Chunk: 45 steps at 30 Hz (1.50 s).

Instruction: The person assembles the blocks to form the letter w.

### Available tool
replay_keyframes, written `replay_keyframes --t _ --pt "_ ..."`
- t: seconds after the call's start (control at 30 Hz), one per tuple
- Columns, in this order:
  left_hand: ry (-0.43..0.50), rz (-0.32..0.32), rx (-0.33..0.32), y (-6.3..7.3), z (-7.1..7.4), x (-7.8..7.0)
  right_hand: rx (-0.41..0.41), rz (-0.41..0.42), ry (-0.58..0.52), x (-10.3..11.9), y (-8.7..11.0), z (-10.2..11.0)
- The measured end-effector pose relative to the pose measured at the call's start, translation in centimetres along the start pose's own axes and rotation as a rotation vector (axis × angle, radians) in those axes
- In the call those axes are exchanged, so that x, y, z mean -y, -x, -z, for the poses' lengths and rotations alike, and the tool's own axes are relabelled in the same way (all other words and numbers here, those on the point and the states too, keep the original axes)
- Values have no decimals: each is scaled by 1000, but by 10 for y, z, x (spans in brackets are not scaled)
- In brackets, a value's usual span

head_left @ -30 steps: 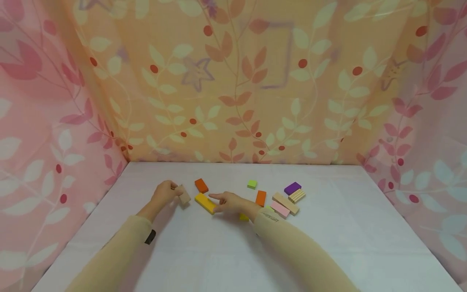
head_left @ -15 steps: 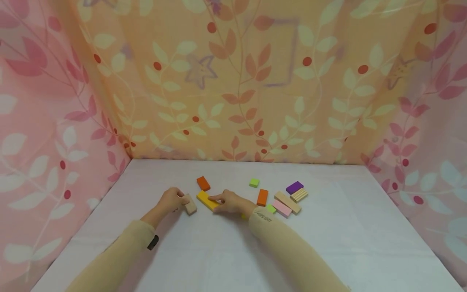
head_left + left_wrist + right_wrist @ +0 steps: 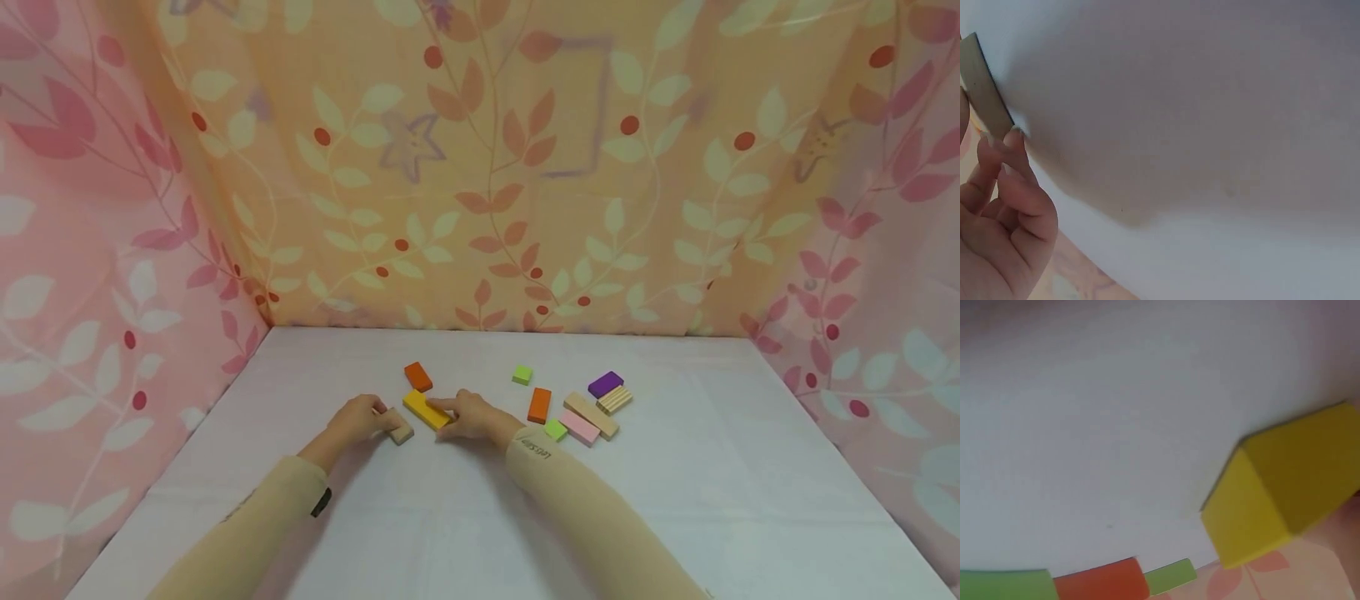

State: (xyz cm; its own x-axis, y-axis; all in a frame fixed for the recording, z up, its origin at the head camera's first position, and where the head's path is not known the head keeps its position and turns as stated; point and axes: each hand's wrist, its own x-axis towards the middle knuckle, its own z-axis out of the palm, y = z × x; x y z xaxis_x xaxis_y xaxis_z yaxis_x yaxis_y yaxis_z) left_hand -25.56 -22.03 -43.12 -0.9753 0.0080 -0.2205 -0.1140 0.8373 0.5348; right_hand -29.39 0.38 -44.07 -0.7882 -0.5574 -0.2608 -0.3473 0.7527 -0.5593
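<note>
My left hand (image 3: 360, 418) grips a plain wooden block (image 3: 400, 427) by its far end, low over the white table; the left wrist view shows fingertips along the edge of this wooden block (image 3: 986, 87). Just right of it, a yellow block (image 3: 424, 408) lies slanted on the table. My right hand (image 3: 472, 415) pinches its near end, forefinger on its far side and thumb on its near side. In the right wrist view a yellow block (image 3: 1285, 481) looms large beside part of the hand. An orange block (image 3: 417, 377) lies just beyond the slanted yellow one.
To the right lie another orange block (image 3: 539, 406), two light green blocks, a pink block (image 3: 580, 427), a long wooden block (image 3: 592, 415), a ridged wooden block (image 3: 615, 401) and a purple block (image 3: 606, 384). Patterned cloth walls (image 3: 480, 167) enclose the table's back and sides.
My left hand has brought the wooden block rightward and lower, nearer the yellow block. My right forefinger has bent from pointing outward onto the yellow block. A lemon-yellow piece by the right wrist is now hidden.
</note>
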Motion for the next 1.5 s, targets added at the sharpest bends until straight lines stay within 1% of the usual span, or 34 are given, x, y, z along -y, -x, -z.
replay_keyframes --t 0.1,0.2,0.37,0.47,0.63,0.7,0.83,0.9,1.0,1.17,1.27,1.33,1.4,1.5 --pt "15 -11 -10 -2 -2 -2 -16 -10 -21 0 -1 -1" --pt "44 9 0 -4 -3 -4 -35 -26 -49 1 0 -1" --pt "63 32 37 -5 -4 -4 -30 -48 -8 4 3 -6" --pt "69 36 36 -5 -5 -2 -34 -45 6 6 4 -10" --pt "81 24 30 -1 -4 -2 -76 -18 30 5 2 -13" --pt "71 19 35 -1 -3 -2 -92 -13 17 4 2 -11" --pt "79 36 47 -1 -3 -4 -123 -17 -65 3 8 -6" --pt "80 46 46 -1 -3 -5 -143 9 -95 2 12 -5" --pt "81 41 44 -1 -2 -7 -179 66 -120 -1 19 -5" --pt "51 26 33 -2 0 -10 -247 152 -119 -3 36 -6" --pt "58 27 24 -3 2 -10 -286 185 -94 -3 46 -10" --pt "68 29 19 -4 2 -9 -302 191 -76 -1 54 -13" --pt "73 30 14 -3 2 -7 -302 196 -32 1 62 -18" --pt "59 23 9 -2 3 -5 -257 210 55 6 75 -27"
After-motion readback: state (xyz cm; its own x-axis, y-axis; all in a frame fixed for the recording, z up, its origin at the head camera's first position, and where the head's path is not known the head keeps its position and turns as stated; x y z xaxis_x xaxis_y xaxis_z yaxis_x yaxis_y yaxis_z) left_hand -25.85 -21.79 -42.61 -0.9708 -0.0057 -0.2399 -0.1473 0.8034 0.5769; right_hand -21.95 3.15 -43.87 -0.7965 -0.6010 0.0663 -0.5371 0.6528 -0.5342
